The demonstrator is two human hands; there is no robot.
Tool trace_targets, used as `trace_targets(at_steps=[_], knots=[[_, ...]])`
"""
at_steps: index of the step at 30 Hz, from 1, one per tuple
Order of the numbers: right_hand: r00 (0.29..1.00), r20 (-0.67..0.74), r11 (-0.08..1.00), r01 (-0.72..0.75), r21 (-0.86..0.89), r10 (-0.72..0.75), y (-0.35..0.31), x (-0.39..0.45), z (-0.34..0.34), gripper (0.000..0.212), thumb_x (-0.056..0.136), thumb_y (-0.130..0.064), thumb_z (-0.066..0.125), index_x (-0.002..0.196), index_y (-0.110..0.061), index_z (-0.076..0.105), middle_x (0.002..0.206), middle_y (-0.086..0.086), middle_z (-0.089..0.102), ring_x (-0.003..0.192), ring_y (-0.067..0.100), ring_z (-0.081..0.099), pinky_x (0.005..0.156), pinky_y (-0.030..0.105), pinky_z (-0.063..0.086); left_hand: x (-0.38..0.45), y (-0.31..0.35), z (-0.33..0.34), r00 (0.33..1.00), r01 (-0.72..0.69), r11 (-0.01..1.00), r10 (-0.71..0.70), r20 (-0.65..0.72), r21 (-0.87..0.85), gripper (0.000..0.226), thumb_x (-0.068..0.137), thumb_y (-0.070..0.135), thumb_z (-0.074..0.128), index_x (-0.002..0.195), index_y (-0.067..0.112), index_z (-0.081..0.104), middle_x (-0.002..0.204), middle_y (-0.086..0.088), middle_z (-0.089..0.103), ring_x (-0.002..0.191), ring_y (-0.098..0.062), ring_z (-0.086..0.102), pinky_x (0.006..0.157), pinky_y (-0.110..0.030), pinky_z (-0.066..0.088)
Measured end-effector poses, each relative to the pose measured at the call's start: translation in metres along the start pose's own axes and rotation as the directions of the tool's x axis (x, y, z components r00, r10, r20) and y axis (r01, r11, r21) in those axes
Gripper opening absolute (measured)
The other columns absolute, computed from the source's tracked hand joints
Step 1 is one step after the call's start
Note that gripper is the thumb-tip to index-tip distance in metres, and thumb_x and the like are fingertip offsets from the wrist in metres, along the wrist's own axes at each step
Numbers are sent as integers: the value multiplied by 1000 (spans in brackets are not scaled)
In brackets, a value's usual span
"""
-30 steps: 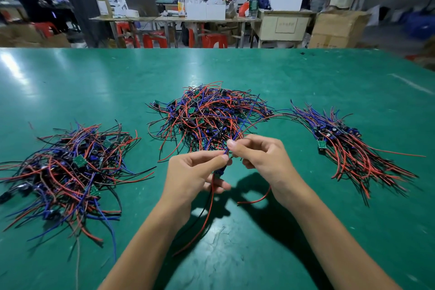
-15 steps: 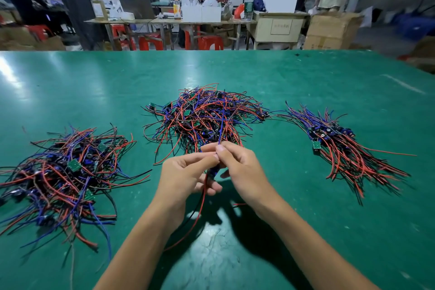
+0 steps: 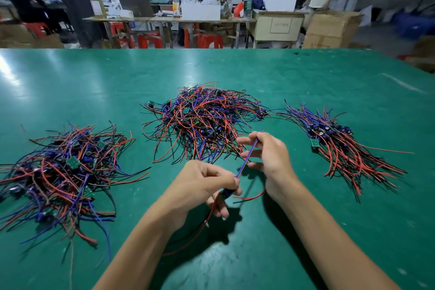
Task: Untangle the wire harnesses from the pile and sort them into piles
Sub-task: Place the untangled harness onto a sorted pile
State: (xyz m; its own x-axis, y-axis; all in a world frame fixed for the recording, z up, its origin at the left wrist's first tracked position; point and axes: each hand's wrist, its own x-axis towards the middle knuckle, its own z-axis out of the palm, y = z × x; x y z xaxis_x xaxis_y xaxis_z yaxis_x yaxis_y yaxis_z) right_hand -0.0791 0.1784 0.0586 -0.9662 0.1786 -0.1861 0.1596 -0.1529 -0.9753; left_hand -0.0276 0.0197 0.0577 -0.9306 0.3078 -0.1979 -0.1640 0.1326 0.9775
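Note:
Three heaps of red, blue and black wire harnesses lie on the green table (image 3: 259, 70): a tangled middle pile (image 3: 202, 120), a loose left pile (image 3: 61, 172) and a combed right pile (image 3: 346, 146). In front of the middle pile my left hand (image 3: 202, 186) grips one harness (image 3: 244, 165) at its dark blue component. Its blue wires run up to my right hand (image 3: 270, 158), which pinches them between thumb and fingers. Red and black leads of that harness hang below my left hand toward the table.
Beyond the table's far edge stand work tables, red stools, cardboard boxes (image 3: 332, 28) and several people. Bare green surface lies around my forearms and between the piles.
My right hand has slid up and to the right along the blue wires, drawing them straight. My left hand has dropped lower with the component. The harness is now apart from the middle pile.

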Motion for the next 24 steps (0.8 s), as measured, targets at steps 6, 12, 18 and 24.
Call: trace_targets(at_steps=[6,12,18,24], knots=[[872,425,721,-456,522,244,-4,6,-17,12,84,-20,55,74,-26,56,74,-11,68,58,11,58,59,25,41,-3,2,-6,999,-21,999,23,46,-28,9,81,19,76,74,14,78,89,-14,77,41,-20,60,41,-21,46],[922,387,992,-43,118,-6,-3,-4,-1,47,104,-54,34,110,-25,71,106,-3,78,92,10,70,75,25,50,2,3,-13,991,-90,985,73,-114,-148,10,87,20,74,91,13,81,96,-12,78,51,-22,66,48,-23,52],[899,379,959,271,-84,-221,14,-26,22,38,107,-32,46,98,-12,78,90,4,78,74,14,67,65,20,54,7,1,-12,978,-93,960,37,-207,-266,19,94,25,67,93,10,80,93,-7,77,61,-26,72,54,-24,58],[961,180,969,179,168,-208,-21,-11,-1,37,109,-42,36,101,-21,66,81,0,77,67,16,72,61,32,59,8,-1,-11,988,-94,948,50,-149,-303,22,96,21,64,111,11,76,108,-9,77,97,-27,75,82,-24,59]])
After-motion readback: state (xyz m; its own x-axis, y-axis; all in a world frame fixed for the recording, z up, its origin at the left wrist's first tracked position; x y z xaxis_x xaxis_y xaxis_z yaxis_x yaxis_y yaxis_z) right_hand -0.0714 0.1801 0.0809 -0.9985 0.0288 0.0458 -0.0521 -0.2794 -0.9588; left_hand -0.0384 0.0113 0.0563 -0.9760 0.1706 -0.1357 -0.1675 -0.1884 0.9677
